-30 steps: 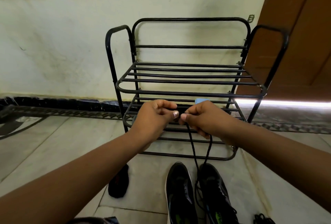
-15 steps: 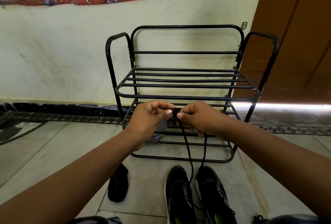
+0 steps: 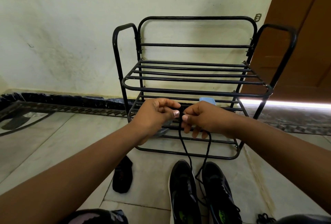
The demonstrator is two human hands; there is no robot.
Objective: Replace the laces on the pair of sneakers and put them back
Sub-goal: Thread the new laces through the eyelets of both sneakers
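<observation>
I'm looking down at two black low-top sneakers on the pale tiled floor (image 3: 53,143), side by side and nearly touching, their long axes running away from me with both toes aimed at the black metal-tube shoe rack (image 3: 197,90) just beyond them. The left sneaker (image 3: 182,191) sits straight; the right sneaker (image 3: 219,193) angles its toe slightly inward. Green marks show on the insoles at the near edge of my view.

A thin black lace (image 3: 184,148) rises in two strands from the right sneaker's eyelet area up to my hands, one strand hanging nearly straight, the other curving out to the right before it climbs.

My left hand (image 3: 155,114) is curled closed, thumb and forefinger pinched on the top of the lace. My right hand (image 3: 202,118) mirrors it, thumb and forefinger pinching the same lace just beside the left thumb, thumbnails almost touching; its lower fingers (image 3: 196,132) hang loosely bent, with the lace passing by them. Both hands hover in front of the rack's lower shelf.

A small light-blue object (image 3: 207,100) peeks above my right hand on that lower shelf, and a rounded grey thing (image 3: 163,130) shows under my left wrist. A black sock (image 3: 122,177) lies on the floor left of the sneakers, and a tangle of black lace (image 3: 265,218) sits at the bottom right corner.
</observation>
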